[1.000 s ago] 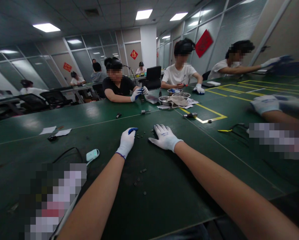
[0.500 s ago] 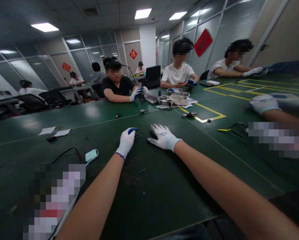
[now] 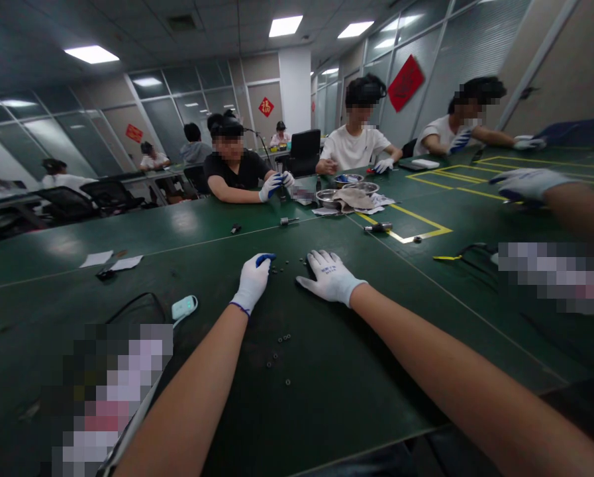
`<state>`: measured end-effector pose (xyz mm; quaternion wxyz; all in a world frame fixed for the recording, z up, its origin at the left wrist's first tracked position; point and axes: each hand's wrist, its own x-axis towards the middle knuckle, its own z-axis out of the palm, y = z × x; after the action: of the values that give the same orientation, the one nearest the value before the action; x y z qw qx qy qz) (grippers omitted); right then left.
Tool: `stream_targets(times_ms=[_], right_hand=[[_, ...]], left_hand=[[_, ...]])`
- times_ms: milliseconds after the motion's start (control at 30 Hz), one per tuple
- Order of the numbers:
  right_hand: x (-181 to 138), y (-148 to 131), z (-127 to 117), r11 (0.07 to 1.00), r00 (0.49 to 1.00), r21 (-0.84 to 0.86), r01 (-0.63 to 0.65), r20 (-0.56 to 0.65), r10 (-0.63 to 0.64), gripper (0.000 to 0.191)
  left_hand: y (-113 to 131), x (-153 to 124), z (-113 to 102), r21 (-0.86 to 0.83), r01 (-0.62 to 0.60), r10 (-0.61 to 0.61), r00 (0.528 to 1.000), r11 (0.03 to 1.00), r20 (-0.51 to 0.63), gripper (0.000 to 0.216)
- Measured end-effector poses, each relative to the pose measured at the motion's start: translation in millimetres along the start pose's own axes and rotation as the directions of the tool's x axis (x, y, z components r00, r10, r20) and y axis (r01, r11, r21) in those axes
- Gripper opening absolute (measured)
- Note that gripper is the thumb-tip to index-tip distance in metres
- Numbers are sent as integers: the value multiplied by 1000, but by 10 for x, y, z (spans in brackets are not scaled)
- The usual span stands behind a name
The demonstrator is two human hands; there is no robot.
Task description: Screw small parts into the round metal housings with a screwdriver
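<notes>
Holds the left hand [image 3: 253, 281], in a white glove with blue fingertips, curled over the middle of the worktop [image 3: 341, 384], with thumb and fingers drawn together in a mostly closed grip. Cannot tell of any object pinched inside it. Lays the right hand [image 3: 329, 276], also gloved, palm down on or just above the worktop, with fingers spread and the grip wide, around nothing visible; cannot see beneath the palm. Has a loose scatter of small rings [image 3: 281, 270] between the two hands, just beside the left one, with a few near the right fingertips. Has a second group, the nearer rings [image 3: 287, 382], between the forearms, closer to the near edge of the worktop. Shows toward the far edge a small shafted part [image 3: 287, 222], a dark cylinder [image 3: 377, 228] by yellow tape [image 3: 428, 234], and metal bowls [image 3: 328, 197] beside a crumpled cloth [image 3: 351, 200]. Includes a pale blue-green device [image 3: 184, 307] left of the left forearm, and a co-worker's gloved hand [image 3: 530, 182] well off to the right.
</notes>
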<state>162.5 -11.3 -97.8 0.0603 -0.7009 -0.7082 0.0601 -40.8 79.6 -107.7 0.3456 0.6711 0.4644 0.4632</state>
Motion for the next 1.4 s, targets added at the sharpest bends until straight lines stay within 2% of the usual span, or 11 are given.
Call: stream_targets(times_ms=[167,367,500,700,833,967,1067,1167,1267,1400], right_hand=[[-113,16,48,996,996,38,81,-43,-79,103],[-142,79,60,991,991,16,133,0,-133,104],[-239,315,40,997,997,9,78,-9,-78,107],[-356,683,-29,995,995,-29,-92,-50,90,104],[-198,670,-75,985,981,-47,-163,-118,157,101],[-30,622,-101,988,991,-74,-137,-8,137,94],[-31,705,-109,986,990,-86,-142,-6,142,96],[-120,944,-120,972,977,-97,-214,-22,213,99],[-234,1329,-134,940,946,-107,-324,-57,320,97],[-348,1869,-177,848,847,-85,-522,-170,504,97]], left_hand=[[10,1,2,-12,20,-20,1000,1000,12,22],[-5,14,6,-30,19,-18,1000,999,20,21],[-3,9,0,-26,18,-18,999,999,27,21],[25,0,21,4,11,-11,1000,1000,17,21],[33,-5,36,36,2,-2,1000,999,9,21],[24,-11,25,45,0,-1,1000,999,5,20],[22,-19,11,41,1,-2,1000,999,12,21],[31,-31,7,34,-3,3,1000,999,20,22],[46,-37,8,49,5,-6,1000,999,29,22],[70,-39,16,75,3,-7,999,997,45,22]])
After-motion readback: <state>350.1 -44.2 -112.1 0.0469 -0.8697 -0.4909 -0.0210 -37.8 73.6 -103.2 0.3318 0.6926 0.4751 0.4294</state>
